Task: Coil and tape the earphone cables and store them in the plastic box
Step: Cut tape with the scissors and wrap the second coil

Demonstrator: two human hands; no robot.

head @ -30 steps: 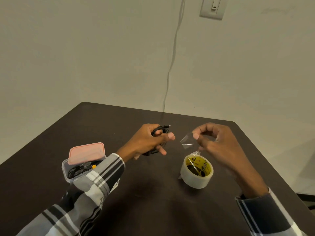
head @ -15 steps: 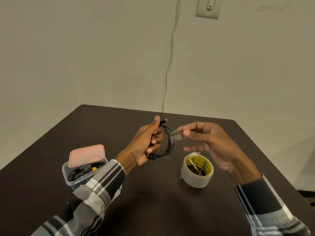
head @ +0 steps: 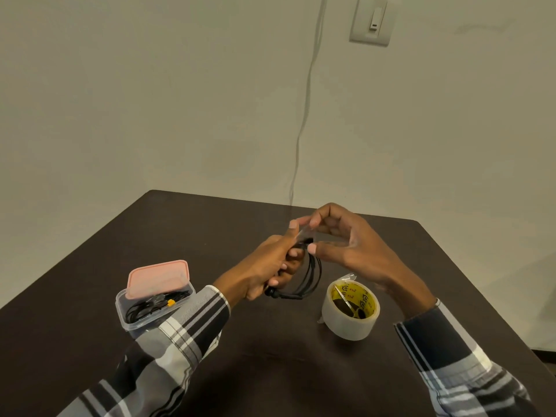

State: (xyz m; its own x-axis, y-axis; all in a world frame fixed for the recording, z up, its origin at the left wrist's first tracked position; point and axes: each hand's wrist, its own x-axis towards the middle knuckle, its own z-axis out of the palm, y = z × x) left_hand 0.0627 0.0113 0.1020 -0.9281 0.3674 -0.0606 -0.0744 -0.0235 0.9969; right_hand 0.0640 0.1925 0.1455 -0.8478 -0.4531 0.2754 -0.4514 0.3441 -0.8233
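Observation:
My left hand (head: pixel 267 266) grips a coiled black earphone cable (head: pixel 313 272) above the middle of the dark table (head: pixel 270 371); its loops hang down to the right of my fingers. My right hand (head: pixel 346 245) pinches a small piece of clear tape (head: pixel 302 233) against the top of the coil, thumb below and fingers above. A roll of clear tape (head: pixel 350 314) with a yellow core sits on the table under my right wrist. The clear plastic box (head: pixel 144 320) stands at the left with black cables inside and its pink lid (head: pixel 158 278) lying askew on top.
A thin cable (head: pixel 304 115) runs down the wall behind the table, and a wall switch (head: pixel 373 19) is at the upper right. The table's right edge drops off beyond my right sleeve (head: pixel 457 362).
My right hand has brought the tape piece from beside the roll over to the coil. My left hand has raised and turned the coil upright, and both hands now meet.

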